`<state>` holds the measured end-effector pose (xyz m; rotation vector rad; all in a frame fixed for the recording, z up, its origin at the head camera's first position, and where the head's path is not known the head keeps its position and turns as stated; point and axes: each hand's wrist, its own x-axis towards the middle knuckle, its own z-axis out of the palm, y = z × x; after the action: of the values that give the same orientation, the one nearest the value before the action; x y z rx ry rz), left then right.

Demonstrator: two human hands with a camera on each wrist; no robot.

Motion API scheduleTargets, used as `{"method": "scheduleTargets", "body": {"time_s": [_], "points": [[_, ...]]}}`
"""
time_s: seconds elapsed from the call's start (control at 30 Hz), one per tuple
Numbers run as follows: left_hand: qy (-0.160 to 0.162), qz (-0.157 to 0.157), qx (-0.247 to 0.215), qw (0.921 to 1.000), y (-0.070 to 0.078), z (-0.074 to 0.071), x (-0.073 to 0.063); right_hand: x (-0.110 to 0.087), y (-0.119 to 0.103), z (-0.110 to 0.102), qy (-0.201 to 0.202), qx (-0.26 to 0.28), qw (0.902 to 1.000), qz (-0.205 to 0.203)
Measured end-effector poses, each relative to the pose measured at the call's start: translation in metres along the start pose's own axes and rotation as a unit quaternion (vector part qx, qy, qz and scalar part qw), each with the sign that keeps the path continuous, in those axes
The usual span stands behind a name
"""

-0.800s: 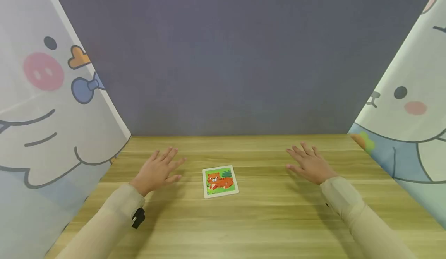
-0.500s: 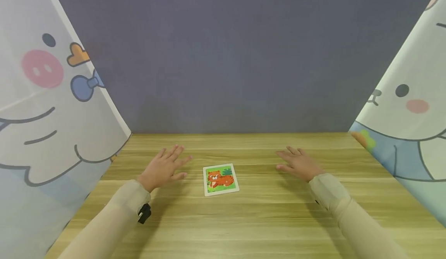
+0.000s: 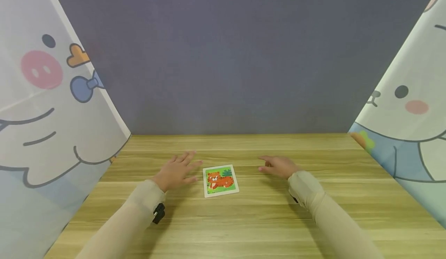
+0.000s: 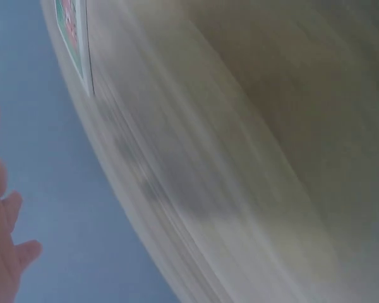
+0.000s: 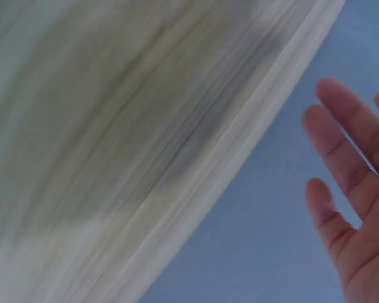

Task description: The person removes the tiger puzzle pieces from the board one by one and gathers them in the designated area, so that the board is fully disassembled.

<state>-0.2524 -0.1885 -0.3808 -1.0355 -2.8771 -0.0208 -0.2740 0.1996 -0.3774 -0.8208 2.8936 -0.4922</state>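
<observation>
A square picture card or board [image 3: 221,180] with a white border shows an orange tiger on green; it lies flat on the wooden table. Just left of it my left hand [image 3: 175,172] is held with fingers spread, its fingertips close to the card's left edge. To the right, farther off, my right hand [image 3: 278,167] points inward with fingers extended and holds nothing. The left wrist view catches one edge of the card [image 4: 72,38] at the top, with the left fingers at the side. In the right wrist view the right hand [image 5: 360,170] has its fingers apart.
The wooden table [image 3: 230,228] ends at a dark grey panel [image 3: 237,57] behind. White cloths with cartoon animals flank it, a left cloth [image 3: 80,135] and a right cloth [image 3: 393,127]. A small black device [image 3: 158,213] sits at the left wrist.
Both hands have moved inward toward the card, the left hand to the right and the right hand to the left. The card stays in place.
</observation>
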Motion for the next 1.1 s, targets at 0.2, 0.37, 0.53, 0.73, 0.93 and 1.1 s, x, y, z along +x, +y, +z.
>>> {"method": "scheduleTargets", "body": {"time_s": [0.2, 0.37, 0.53, 0.73, 0.93, 1.1], "points": [[-0.053, -0.004, -0.035, 0.998, 0.014, 0.001, 0.017, 0.015, -0.009, 0.004, 0.022, -0.013, 0.9996, -0.011], [-0.095, -0.012, -0.009, 0.9954, 0.024, 0.004, 0.031, 0.029, -0.019, 0.01, 0.021, -0.015, 0.9996, 0.006], [-0.125, -0.038, -0.004, 0.9914, 0.037, 0.006, 0.039, 0.041, -0.031, 0.019, 0.011, 0.002, 0.9988, 0.047], [-0.157, -0.063, 0.018, 0.9854, 0.046, 0.01, 0.038, 0.053, -0.046, 0.033, -0.01, 0.001, 0.9971, 0.075], [-0.167, -0.072, 0.02, 0.983, 0.045, 0.011, 0.037, 0.061, -0.06, 0.039, -0.023, -0.043, 0.9957, 0.079], [-0.177, -0.074, 0.019, 0.9813, 0.044, 0.009, 0.038, 0.068, -0.066, 0.042, -0.027, -0.041, 0.9955, 0.082]]}}
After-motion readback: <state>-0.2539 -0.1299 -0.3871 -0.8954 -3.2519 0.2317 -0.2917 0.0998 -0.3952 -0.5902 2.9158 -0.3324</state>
